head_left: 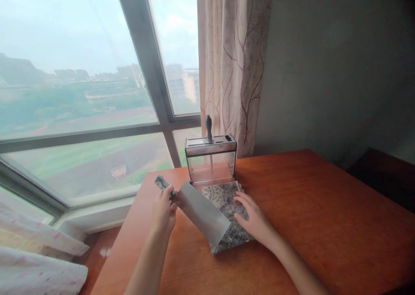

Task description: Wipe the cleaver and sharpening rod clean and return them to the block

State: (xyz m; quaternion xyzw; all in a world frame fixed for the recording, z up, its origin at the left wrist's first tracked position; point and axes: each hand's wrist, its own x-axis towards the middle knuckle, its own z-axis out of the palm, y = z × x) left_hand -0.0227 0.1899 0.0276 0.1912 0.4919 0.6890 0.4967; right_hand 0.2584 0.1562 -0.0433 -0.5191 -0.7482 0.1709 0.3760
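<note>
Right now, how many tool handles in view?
2. The dark handle of the cleaver is in the left hand, partly covered; a grey handle stands upright out of the top of the clear-sided block. No others show.
</note>
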